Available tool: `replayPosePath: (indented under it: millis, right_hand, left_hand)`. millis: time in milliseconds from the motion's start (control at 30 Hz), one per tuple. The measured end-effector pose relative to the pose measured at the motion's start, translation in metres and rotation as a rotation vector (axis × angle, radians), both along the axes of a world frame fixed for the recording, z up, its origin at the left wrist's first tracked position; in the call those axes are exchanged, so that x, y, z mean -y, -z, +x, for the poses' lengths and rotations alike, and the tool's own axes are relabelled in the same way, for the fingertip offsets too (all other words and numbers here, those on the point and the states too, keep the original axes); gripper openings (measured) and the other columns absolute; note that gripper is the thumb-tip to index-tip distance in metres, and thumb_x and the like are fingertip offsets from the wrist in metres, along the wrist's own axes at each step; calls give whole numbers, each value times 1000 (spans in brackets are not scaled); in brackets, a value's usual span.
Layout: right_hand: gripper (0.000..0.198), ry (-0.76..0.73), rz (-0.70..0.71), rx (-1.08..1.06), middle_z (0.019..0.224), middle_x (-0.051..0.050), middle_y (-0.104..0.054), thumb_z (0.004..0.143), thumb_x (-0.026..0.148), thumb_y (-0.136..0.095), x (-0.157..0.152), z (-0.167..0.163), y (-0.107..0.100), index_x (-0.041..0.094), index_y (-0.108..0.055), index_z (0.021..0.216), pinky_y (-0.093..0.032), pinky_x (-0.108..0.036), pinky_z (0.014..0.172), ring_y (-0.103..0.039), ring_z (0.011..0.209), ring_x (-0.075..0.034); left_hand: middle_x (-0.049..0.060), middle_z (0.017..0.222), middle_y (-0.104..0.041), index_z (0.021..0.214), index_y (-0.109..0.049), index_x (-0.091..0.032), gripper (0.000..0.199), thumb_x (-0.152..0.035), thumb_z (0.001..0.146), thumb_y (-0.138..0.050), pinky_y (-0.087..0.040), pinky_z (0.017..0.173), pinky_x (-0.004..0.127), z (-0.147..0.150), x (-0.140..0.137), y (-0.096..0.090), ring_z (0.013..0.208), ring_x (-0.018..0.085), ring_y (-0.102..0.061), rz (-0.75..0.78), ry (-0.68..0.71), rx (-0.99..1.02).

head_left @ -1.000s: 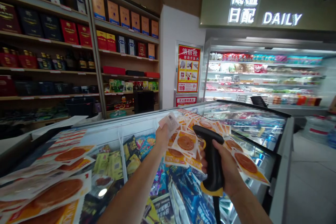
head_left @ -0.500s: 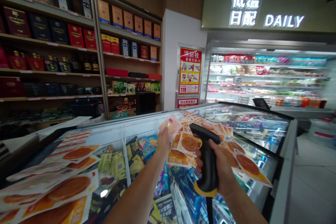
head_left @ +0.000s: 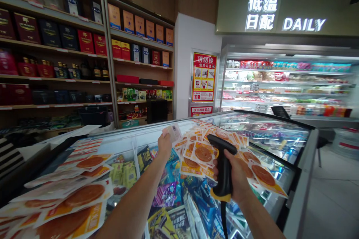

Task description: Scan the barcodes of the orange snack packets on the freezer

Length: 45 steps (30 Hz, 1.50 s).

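My right hand [head_left: 234,173] is wrapped round the handle of a black and yellow barcode scanner [head_left: 223,168], its head tilted up and to the left, its cable hanging down. In my left hand [head_left: 165,145] is a small pale packet [head_left: 172,133] with a barcode on it, gripped at its lower left edge. The packet is held above the freezer, to the left of the scanner and apart from it. Beneath and between the hands lie flat packets with round brown patties [head_left: 202,153], spread over the freezer's glass.
More patty packets [head_left: 84,196] overlap at the left of the chest freezer [head_left: 304,179]. Inside it are blue bags [head_left: 206,198] and yellow-green packs [head_left: 123,173]. Shelves of boxes [head_left: 85,41] stand behind on the left, a lit chiller [head_left: 286,89] on the right.
My left hand has moved left with the packet, away from the scanner. The pinkish light on the packet is gone. The scanner stays in my right hand, nearly in place.
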State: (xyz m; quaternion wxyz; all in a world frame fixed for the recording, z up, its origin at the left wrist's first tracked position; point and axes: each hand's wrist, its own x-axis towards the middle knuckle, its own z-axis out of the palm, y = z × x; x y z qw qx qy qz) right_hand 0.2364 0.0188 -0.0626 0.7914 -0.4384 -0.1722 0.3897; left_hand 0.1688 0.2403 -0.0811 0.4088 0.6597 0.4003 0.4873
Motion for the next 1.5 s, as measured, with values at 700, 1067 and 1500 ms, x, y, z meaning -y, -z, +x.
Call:
replayPosePath:
  millis: [700,1067,1500]
  right_hand:
    - [33,138,-181,250,36,3,-48,63,48,-50,0,28,1,16,-46,57,-34,-21,30,-43,29,-10]
    - [29,114,-20,149,39,3,-49,64,44,-49,13,40,12,15,-51,67,-35,-21,32,-46,33,-10]
    - [26,-20,66,17,53,2,-55,67,36,-51,21,26,10,15,-50,83,-37,-19,34,-48,39,-9]
  left_hand:
    - [20,106,-49,88,-57,-7,28,-11,64,-43,-23,82,54,-92,11,11,108,37,-33,352,-260,-808]
    - [7,124,-38,111,-43,-22,61,-52,59,-51,-25,92,37,26,102,12,115,24,-29,659,244,-750]
    - [5,124,-37,103,-48,-21,42,-44,70,-41,-17,94,39,20,88,15,118,23,-21,692,230,-758]
